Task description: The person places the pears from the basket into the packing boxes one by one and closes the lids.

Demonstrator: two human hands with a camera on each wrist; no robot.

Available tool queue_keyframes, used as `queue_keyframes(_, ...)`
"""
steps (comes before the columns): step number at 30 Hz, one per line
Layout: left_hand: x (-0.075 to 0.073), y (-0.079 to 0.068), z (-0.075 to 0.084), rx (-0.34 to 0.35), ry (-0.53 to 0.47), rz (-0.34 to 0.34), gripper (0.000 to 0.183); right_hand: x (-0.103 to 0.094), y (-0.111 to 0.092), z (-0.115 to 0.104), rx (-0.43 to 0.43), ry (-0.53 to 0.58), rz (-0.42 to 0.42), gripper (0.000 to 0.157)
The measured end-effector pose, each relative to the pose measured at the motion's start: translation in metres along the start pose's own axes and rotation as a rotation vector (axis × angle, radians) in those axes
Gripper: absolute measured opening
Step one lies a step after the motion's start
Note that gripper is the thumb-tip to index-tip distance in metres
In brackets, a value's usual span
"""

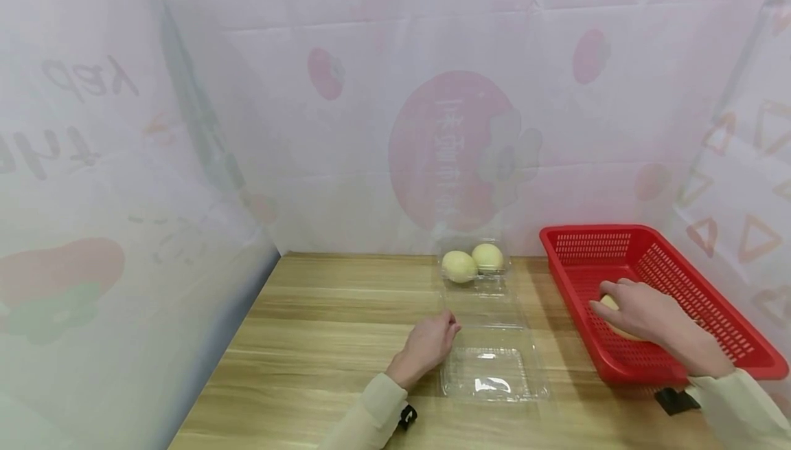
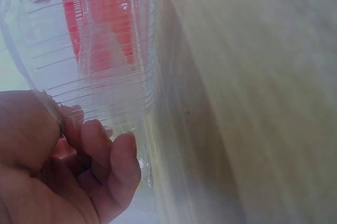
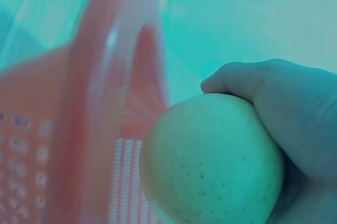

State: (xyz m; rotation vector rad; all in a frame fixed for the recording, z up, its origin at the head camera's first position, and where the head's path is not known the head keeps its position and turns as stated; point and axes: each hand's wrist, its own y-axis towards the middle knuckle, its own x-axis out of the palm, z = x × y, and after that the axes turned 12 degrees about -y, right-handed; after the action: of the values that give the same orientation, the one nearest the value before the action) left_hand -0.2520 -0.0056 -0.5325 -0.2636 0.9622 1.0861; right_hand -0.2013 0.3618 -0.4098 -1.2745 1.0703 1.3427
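My left hand [image 1: 426, 343] pinches the left rim of an open clear plastic clamshell box [image 1: 488, 376] on the table. In the left wrist view, thumb and forefinger meet at the edge of the ribbed clear box [image 2: 105, 87], the other fingers curled. Over the red basket [image 1: 565, 299], my right hand [image 1: 643, 309] grips a pale yellow round fruit [image 1: 625, 334]. The right wrist view has this fruit [image 3: 210, 166], speckled with dark dots, against the palm with the thumb over it. Its far side is hidden.
Behind the open box stands another clear box [image 1: 508, 266] with two pale yellow fruits [image 1: 459, 267] in it. The wood-grain table [image 1: 309, 340] extends left of the boxes. Printed curtains [image 1: 346, 161] hang behind and at both sides.
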Motion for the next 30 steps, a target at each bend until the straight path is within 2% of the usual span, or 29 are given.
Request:
queue_keyframes(6,-0.001,0.000,0.001,-0.024,-0.006,-0.014,0.019,-0.010,0.000,-0.018,-0.047,0.044,0.046,0.033)
queue_keyframes(14,0.000,0.001,0.000,-0.009,0.001,-0.012,0.018,-0.015,0.002,-0.039,-0.068,0.084,0.077,0.038)
queue_keyframes(22,0.000,0.001,0.001,-0.025,0.000,-0.023,0.019,-0.011,0.004,-0.056,-0.080,0.115,0.088,0.031)
queue_keyframes(30,0.001,0.002,0.002,-0.044,-0.005,-0.020,0.018,-0.008,0.015,-0.084,-0.116,0.159,0.103,0.032)
